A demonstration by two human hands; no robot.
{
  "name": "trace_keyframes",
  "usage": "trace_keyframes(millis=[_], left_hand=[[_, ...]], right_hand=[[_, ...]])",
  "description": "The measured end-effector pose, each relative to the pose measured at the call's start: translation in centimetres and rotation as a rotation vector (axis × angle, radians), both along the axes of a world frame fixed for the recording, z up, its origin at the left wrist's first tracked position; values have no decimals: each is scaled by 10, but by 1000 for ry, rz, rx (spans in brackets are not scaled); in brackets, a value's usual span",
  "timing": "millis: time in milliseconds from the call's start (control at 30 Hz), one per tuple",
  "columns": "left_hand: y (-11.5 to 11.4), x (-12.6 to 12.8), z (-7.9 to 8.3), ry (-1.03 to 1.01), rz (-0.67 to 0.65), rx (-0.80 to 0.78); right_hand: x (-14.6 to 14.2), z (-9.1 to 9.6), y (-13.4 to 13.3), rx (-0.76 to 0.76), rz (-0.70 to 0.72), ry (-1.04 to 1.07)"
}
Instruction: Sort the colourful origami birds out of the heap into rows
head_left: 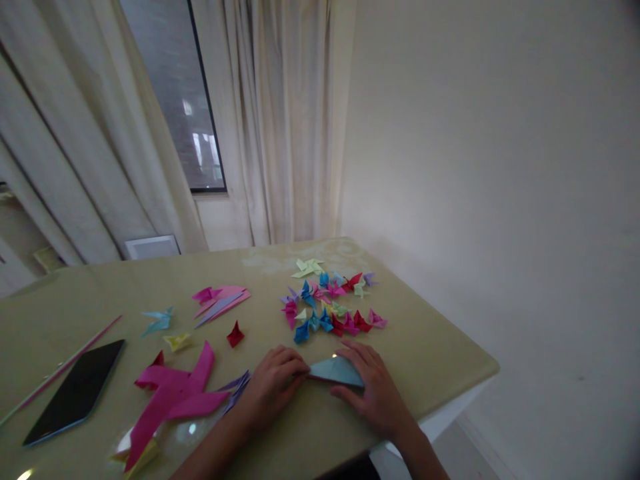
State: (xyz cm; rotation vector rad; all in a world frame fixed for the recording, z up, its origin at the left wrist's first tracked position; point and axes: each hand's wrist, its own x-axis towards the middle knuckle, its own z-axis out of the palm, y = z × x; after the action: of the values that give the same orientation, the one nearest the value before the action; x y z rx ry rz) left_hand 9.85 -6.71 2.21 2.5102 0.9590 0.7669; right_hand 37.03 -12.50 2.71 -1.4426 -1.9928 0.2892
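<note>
A folded light blue paper (pixel 336 370) lies on the table between my two hands, narrowing to a point at its left. My left hand (pixel 280 379) pinches that left tip with thumb and fingers. Over the wider right end rests my right hand (pixel 369 380), its fingers spread on top and the thumb apart at the near edge. Just left of my left wrist is a purple folded paper (pixel 237 387), partly covered by the arm. Beyond my hands sits a cluster of small colourful origami pieces (pixel 327 303).
A large pink paper pinwheel (pixel 177 393) lies at left, near a dark tablet (pixel 75 393) and a pink-green stick (pixel 65 365). Pink and purple folded papers (pixel 223 303), a red piece (pixel 235 335) and a light blue piece (pixel 159 321) lie farther back. The table's right edge (pixel 450 393) is close.
</note>
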Motion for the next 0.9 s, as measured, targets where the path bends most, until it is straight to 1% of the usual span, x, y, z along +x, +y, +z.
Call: trace_keyframes(millis=[67,133,267,400,467,500,567,600,667,733,800,833,900], left_hand=[[0,0,1,21,-2,-42],[1,1,1,25,-4,-93],[1,3,1,28,24,-155],[-3,8,1,62,42,-161],[-2,8,5,28,30,-155],[-1,6,9,-26,23,-152],[3,-4,22,-183,51,-142],[5,-12,30,-261,105,-131],[6,-35,46,-341,282,-101],[0,-60,53,-273,447,-73],[-12,-79,49,-131,513,-46],[-19,-85,43,-60,522,-38],[-31,-89,30,38,511,-49]], right_hand=[[-3,2,0,-78,21,-55],[-6,4,0,-115,44,-80],[-10,7,0,-121,68,-93],[-13,9,1,-114,51,-109],[-13,8,1,-110,50,-119],[-13,6,2,-104,51,-125],[-10,3,2,-78,50,-135],[-8,0,2,-56,47,-139],[-5,-5,2,4,41,-142],[-3,-9,2,65,37,-143],[-2,-12,2,118,33,-146],[-2,-12,1,141,32,-148],[-2,-12,1,185,33,-152]])
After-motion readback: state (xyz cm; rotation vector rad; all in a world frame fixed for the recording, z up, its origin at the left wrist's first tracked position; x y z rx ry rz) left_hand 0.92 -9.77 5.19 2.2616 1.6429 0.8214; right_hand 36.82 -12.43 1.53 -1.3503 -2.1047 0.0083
